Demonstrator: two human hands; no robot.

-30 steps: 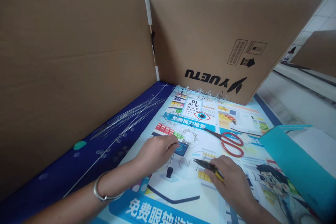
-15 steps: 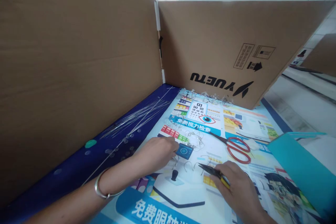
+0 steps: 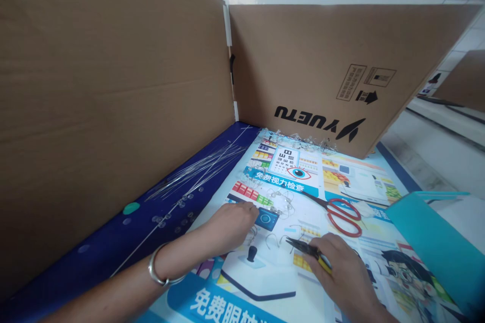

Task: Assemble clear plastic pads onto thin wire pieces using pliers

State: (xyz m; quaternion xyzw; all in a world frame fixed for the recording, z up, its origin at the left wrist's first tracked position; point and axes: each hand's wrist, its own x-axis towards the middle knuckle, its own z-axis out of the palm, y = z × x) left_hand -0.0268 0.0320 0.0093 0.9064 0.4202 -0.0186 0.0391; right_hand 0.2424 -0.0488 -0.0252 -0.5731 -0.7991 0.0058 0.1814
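My right hand [image 3: 339, 267] is wrapped round the yellow-and-black handles of needle-nose pliers [image 3: 303, 247], whose dark tips point left. Left of them, my left hand [image 3: 237, 224] is closed, fingertips pinched together; what they hold, if anything, is too small to make out. Thin curved wire pieces [image 3: 273, 242] lie between the two hands. Just beyond my left hand is a loose ring of clear beads and wire [image 3: 280, 202]. Red-handled scissors [image 3: 344, 217] rest on the printed sheet, behind my right hand.
Cardboard walls [image 3: 322, 60] stand at the left and back. Clear strands [image 3: 197, 166], clear beads [image 3: 161, 221] and a green disc [image 3: 131, 208] lie on the blue strip. More beaded wire [image 3: 303, 140] lines the back wall. A turquoise folder [image 3: 432, 242] is at the right.
My left hand and its bracelet have shifted slightly to the right and down. My right hand and the pliers have barely moved.
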